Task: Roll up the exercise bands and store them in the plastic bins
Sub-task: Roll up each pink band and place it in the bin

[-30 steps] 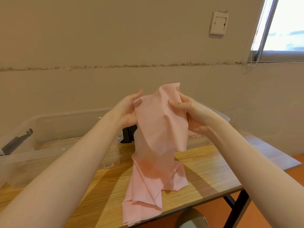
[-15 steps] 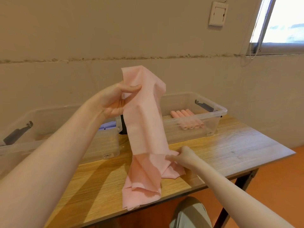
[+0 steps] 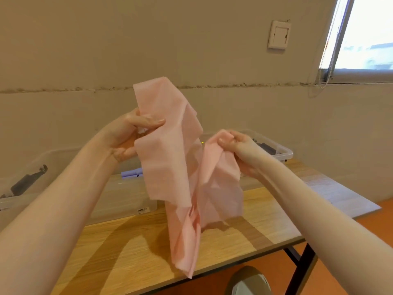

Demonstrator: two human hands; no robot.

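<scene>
A long pink exercise band (image 3: 170, 158) hangs in loose folds above the wooden table (image 3: 127, 248). My left hand (image 3: 131, 137) pinches its upper part between thumb and fingers. My right hand (image 3: 238, 145) grips another section of the same band, held up a little lower and to the right. The band's bottom end droops past the table's front edge. Behind it stand two clear plastic bins: the left bin (image 3: 110, 199) with a purple rolled band (image 3: 131, 173) inside, and the right bin (image 3: 285, 153), mostly hidden by my right hand and the band.
The table stands against a beige wall with a switch plate (image 3: 279, 35) and a window (image 3: 370, 35) at the upper right. A black latch (image 3: 27, 180) sits on the left bin. Orange floor and a black table leg (image 3: 299, 271) show at the lower right.
My right hand, which was down on the table at the band's lower folds, has lifted a section up to chest height. The left hand keeps its hold on the upper part.
</scene>
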